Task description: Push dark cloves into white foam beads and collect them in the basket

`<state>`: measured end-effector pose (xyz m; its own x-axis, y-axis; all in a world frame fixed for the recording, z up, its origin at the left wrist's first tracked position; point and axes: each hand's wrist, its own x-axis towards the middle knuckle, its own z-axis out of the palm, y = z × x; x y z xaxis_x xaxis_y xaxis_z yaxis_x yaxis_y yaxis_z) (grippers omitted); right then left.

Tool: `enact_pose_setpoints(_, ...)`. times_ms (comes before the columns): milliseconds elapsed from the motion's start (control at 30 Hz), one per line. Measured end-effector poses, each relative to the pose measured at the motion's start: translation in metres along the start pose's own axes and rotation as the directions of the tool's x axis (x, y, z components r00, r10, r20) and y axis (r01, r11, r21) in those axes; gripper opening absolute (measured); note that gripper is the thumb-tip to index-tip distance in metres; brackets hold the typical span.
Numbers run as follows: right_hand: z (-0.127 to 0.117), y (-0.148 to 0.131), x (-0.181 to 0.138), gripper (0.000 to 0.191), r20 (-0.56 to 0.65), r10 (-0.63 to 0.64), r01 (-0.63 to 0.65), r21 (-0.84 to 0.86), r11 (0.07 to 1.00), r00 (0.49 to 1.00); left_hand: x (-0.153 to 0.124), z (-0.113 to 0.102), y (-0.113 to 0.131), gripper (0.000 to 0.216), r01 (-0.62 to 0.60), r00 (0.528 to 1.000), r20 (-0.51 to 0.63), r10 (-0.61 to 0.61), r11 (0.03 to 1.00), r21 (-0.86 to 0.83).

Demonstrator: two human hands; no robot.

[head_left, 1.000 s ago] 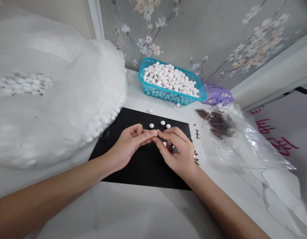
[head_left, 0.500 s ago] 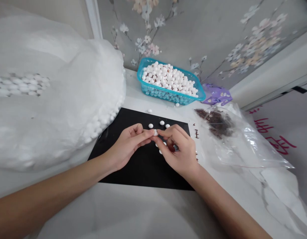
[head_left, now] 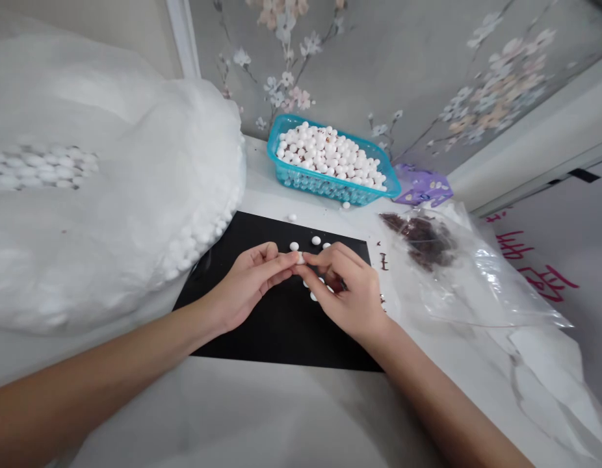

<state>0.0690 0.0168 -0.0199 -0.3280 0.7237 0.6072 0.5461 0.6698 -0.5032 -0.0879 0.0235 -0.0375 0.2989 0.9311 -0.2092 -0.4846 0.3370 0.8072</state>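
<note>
My left hand and my right hand meet fingertip to fingertip over a black mat. Between them they pinch one small white ball. The right hand's curled fingers also seem to hide something dark red, too small to name. A few loose white balls lie on the mat just beyond and under my fingers. A teal basket heaped with white balls stands behind the mat.
A huge white sack of balls fills the left side and overhangs the mat. A clear plastic bag with dark red bits lies to the right, a purple box behind it. The flowered wall is close behind.
My right hand has shifted slightly left and closer to the left hand; the pinch on the white ball is kept. The view has drifted a little.
</note>
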Motion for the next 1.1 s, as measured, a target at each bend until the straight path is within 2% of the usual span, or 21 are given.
enact_pose_setpoints(100, -0.011, 0.007, 0.006, 0.012, 0.079, 0.052, -0.055, 0.033, 0.998, 0.996, 0.0, -0.001, 0.002, 0.024, 0.037, 0.999, 0.02, -0.037, 0.999, 0.007)
enact_pose_setpoints(167, -0.017, 0.018, 0.01, 0.015, 0.073, 0.119, -0.121, 0.028, 0.992, 0.99, 0.0, -0.001, 0.003, 0.02, 0.06, 0.998, 0.02, -0.06, 0.998, 0.023)
enact_pose_setpoints(300, -0.022, 0.044, 0.014, 0.025, 0.042, 0.259, -0.246, -0.207, 0.947, 0.965, -0.001, -0.001, 0.004, 0.011, 0.077, 0.997, 0.015, -0.077, 0.997, 0.017)
enact_pose_setpoints(367, -0.021, 0.053, 0.015, 0.029, 0.107, 0.309, -0.261, -0.324, 0.909, 0.945, -0.002, 0.0, 0.005, 0.02, 0.075, 0.997, 0.016, -0.076, 0.993, 0.089)
enact_pose_setpoints(467, -0.017, 0.055, 0.014, 0.025, 0.214, 0.343, -0.239, -0.397, 0.886, 0.915, -0.004, 0.002, 0.004, 0.027, 0.028, 0.998, 0.043, -0.043, 0.951, 0.308)
enact_pose_setpoints(567, -0.015, 0.053, 0.015, 0.019, 0.257, 0.343, -0.223, -0.403, 0.888, 0.903, -0.006, 0.004, 0.001, 0.018, -0.068, 0.991, 0.134, 0.003, 0.873, 0.483)
enact_pose_setpoints(633, -0.018, 0.052, 0.017, 0.018, 0.223, 0.333, -0.231, -0.385, 0.894, 0.916, -0.006, 0.004, -0.002, 0.015, -0.151, 0.98, 0.195, 0.047, 0.811, 0.566)
enact_pose_setpoints(767, -0.032, 0.05, 0.019, 0.017, 0.026, 0.275, -0.253, -0.317, 0.914, 0.961, -0.004, 0.0, -0.008, 0.009, -0.334, 0.937, 0.319, 0.142, 0.632, 0.699)
enact_pose_setpoints(867, -0.046, 0.039, 0.005, 0.013, -0.12, 0.247, -0.27, -0.249, 0.93, 0.962, -0.011, 0.0, -0.01, 0.007, -0.41, 0.909, 0.389, 0.153, 0.504, 0.76)
enact_pose_setpoints(933, -0.055, 0.024, -0.011, 0.01, -0.169, 0.257, -0.289, -0.208, 0.934, 0.952, -0.024, 0.005, -0.007, 0.009, -0.42, 0.908, 0.38, 0.178, 0.413, 0.808)
enact_pose_setpoints(1000, -0.061, 0.004, -0.03, 0.008, -0.192, 0.293, -0.326, -0.171, 0.93, 0.937, -0.041, 0.013, -0.002, 0.013, -0.381, 0.924, 0.335, 0.186, 0.337, 0.861)
enact_pose_setpoints(1100, -0.064, -0.024, -0.05, 0.011, -0.107, 0.295, -0.306, -0.107, 0.946, 0.95, -0.058, 0.023, 0.005, 0.008, -0.284, 0.958, 0.263, 0.114, 0.244, 0.927)
